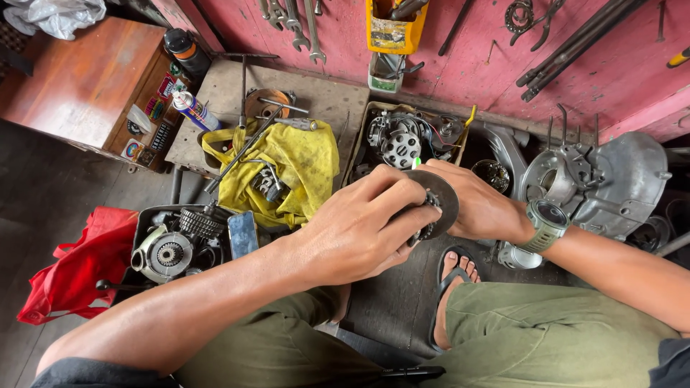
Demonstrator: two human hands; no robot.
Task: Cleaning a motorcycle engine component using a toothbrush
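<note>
The left hand [359, 230] and the right hand [478, 205] meet over the person's lap, both closed on one part: a dark round metal disc [445, 192] with a small toothed gear [430, 203] set at its middle. The left fingers [402, 192] curl over the near side of the disc and pinch at the gear; the right hand clamps the far edge from behind, thumb side toward the disc. The disc stands tilted, almost on edge, above the gap between the knees. A green watch [548, 219] sits on the right wrist. Below, a foot in a black sandal [451, 276] rests on the floor between the green trouser legs.

On the floor ahead lies a crumpled yellow cloth [302, 162] with a long bar and small metal parts on it. Just left of the cloth, a dark tray [147, 219] holds gears and a round housing [164, 255]. A red bag [79, 269] lies beside the tray. Behind the hands a cardboard box [356, 140] holds an engine part with wires. To the right stands a grey engine casing [611, 183], well apart from the hands. A spray can [194, 109] leans by a wooden cabinet [79, 79]. Wrenches [302, 29] and rods hang on the red wall [467, 65], near a yellow holder [394, 29]
</note>
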